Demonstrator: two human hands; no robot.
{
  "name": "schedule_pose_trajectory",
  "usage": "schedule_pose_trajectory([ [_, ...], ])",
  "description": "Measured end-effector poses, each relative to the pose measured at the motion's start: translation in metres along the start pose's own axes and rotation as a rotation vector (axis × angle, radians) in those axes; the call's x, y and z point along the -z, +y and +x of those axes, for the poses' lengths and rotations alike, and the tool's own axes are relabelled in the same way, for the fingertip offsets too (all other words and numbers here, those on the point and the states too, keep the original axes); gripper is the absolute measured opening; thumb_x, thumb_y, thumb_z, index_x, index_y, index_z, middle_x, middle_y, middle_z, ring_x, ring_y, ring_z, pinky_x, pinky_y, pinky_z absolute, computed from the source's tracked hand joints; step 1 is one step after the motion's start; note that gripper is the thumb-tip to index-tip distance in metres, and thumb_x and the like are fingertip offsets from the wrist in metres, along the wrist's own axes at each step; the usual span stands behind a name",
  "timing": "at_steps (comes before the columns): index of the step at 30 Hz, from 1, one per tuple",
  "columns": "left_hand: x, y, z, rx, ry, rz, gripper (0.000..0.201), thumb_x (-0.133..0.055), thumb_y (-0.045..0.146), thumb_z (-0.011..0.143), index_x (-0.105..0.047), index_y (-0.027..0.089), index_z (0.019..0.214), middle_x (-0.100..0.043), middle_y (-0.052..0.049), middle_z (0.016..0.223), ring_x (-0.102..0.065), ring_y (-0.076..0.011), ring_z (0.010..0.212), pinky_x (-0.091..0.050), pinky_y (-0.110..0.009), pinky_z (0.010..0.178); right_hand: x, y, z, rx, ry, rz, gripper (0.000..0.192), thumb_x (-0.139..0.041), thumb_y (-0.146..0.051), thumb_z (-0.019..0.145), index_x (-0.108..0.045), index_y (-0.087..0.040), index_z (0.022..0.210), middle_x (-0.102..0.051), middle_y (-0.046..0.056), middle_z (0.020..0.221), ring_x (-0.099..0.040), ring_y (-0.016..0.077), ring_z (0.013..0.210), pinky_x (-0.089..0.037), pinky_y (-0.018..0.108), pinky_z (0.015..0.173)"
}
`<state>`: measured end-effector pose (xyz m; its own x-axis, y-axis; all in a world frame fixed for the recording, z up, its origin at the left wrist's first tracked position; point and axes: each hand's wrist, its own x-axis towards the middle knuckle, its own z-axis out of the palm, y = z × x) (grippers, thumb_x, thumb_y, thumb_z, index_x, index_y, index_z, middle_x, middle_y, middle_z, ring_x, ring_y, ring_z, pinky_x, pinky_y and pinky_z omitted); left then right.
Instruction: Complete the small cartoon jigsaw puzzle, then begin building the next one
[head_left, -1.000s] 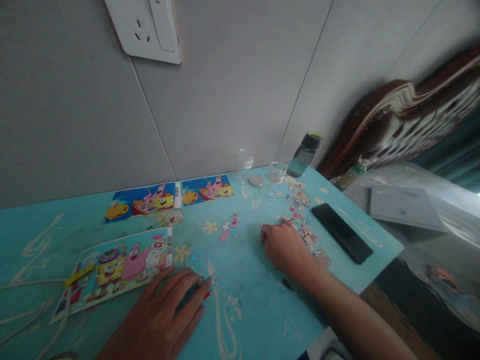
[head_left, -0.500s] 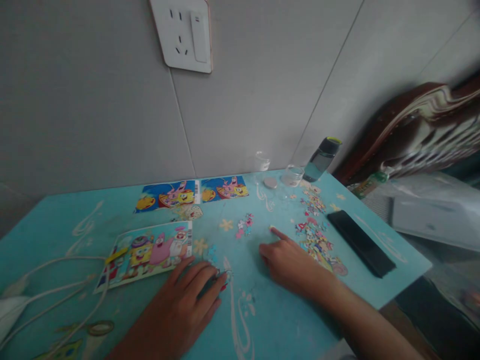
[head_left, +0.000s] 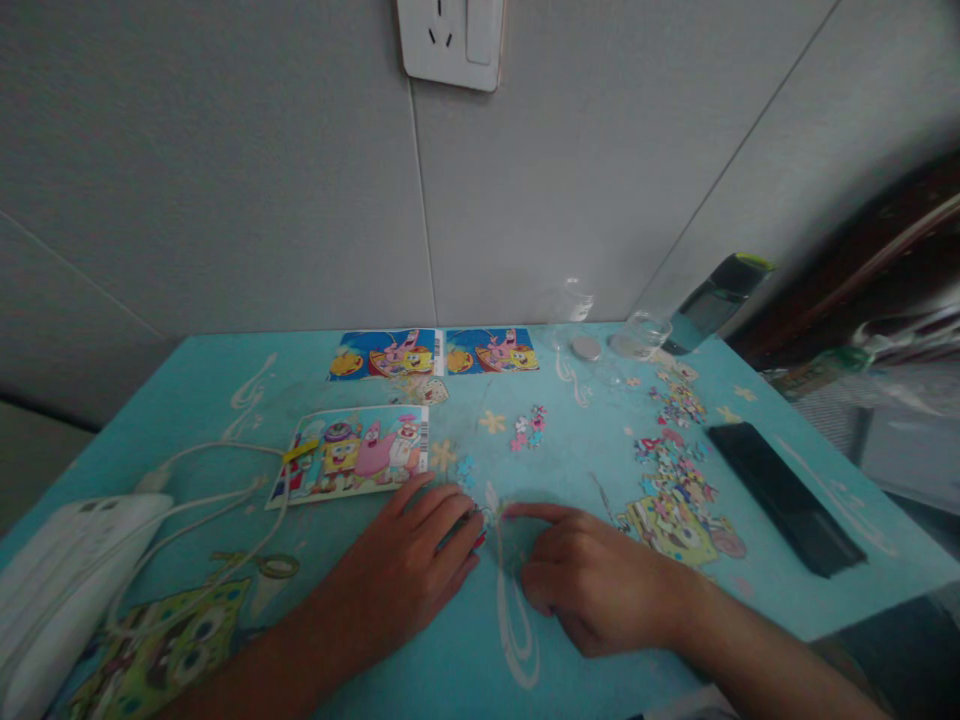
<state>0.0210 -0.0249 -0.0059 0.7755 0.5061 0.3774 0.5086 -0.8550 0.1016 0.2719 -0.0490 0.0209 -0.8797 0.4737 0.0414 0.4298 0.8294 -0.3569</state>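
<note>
My left hand (head_left: 424, 545) lies palm down with its fingers spread, over a few small jigsaw pieces (head_left: 481, 540) partly hidden under the fingertips. My right hand (head_left: 592, 575) points left with its index finger stretched along the table and its other fingers curled. That fingertip is close to the pieces by my left hand; whether a tiny piece lies under it I cannot tell. Light blue jigsaw pieces (head_left: 466, 470) lie just beyond my left hand. A small group of pink and blue pieces (head_left: 529, 428) sits farther back. A cartoon picture card (head_left: 352, 455) is left of them.
Two blue picture cards (head_left: 386, 355) lie along the wall. Many loose pieces (head_left: 675, 465) are heaped at right beside a black oblong case (head_left: 787, 500). Clear tubs (head_left: 641, 335), a round lid (head_left: 586, 348) and a bottle (head_left: 716, 300) stand behind. A white power strip (head_left: 82, 550) with cables occupies the left.
My right hand has moved left and nearer, bringing its index fingertip close to my left hand. My left hand stays over the pieces. The camera view has shifted left and down.
</note>
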Motion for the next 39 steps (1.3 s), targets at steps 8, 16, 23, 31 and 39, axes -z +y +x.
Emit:
schedule_pose_trajectory([
  [8,-0.002,-0.001,-0.002,-0.004,0.01,0.004,0.02,-0.051,0.022,0.099,-0.065,0.017,0.113,-0.067,-0.006,0.111,-0.059,-0.0237,0.107,-0.038,-0.049,0.104,0.001,0.002,0.0,-0.036,0.004,-0.037,0.016,-0.05,-0.008,0.075,-0.059,-0.021,0.073,-0.062,-0.003,0.062,-0.056,0.0137,0.06,-0.027,0.038,0.117],
  [16,-0.001,0.001,0.0,-0.018,0.075,0.003,0.022,-0.046,0.021,0.101,-0.067,0.018,0.106,-0.068,-0.004,0.107,-0.059,-0.0207,0.103,-0.037,-0.044,0.103,0.0,0.002,0.004,0.047,-0.017,-0.034,0.011,-0.053,-0.012,0.078,-0.059,-0.021,0.074,-0.065,-0.002,0.063,-0.06,0.0149,0.059,-0.026,0.038,0.118],
  [23,-0.006,-0.002,-0.002,-0.053,0.121,0.07,0.034,-0.036,0.022,0.104,-0.067,0.024,0.115,-0.068,-0.003,0.109,-0.059,-0.0194,0.106,-0.033,-0.041,0.106,0.0,0.001,0.003,0.02,-0.03,-0.036,0.008,-0.056,-0.017,0.078,-0.063,-0.021,0.078,-0.068,-0.003,0.066,-0.065,0.0149,0.065,-0.016,0.04,0.122],
  [31,-0.009,-0.016,-0.006,-0.185,0.05,0.157,0.038,-0.043,0.02,0.099,-0.061,0.029,0.131,-0.067,-0.002,0.114,-0.058,-0.0202,0.107,-0.032,-0.04,0.107,0.019,0.018,-0.008,-0.829,0.082,-0.257,0.019,-0.05,-0.007,0.079,-0.065,-0.017,0.083,-0.07,0.003,0.067,-0.068,0.017,0.064,-0.019,0.053,0.118],
  [39,-0.005,-0.02,-0.001,-0.247,0.104,0.195,0.034,-0.045,0.022,0.098,-0.065,0.024,0.126,-0.067,-0.004,0.11,-0.057,-0.0196,0.103,-0.034,-0.037,0.104,0.016,0.047,-0.026,-1.131,0.048,-0.298,0.024,-0.046,-0.012,0.092,-0.07,-0.013,0.087,-0.074,0.016,0.082,-0.071,0.0252,0.08,-0.041,0.049,0.1],
])
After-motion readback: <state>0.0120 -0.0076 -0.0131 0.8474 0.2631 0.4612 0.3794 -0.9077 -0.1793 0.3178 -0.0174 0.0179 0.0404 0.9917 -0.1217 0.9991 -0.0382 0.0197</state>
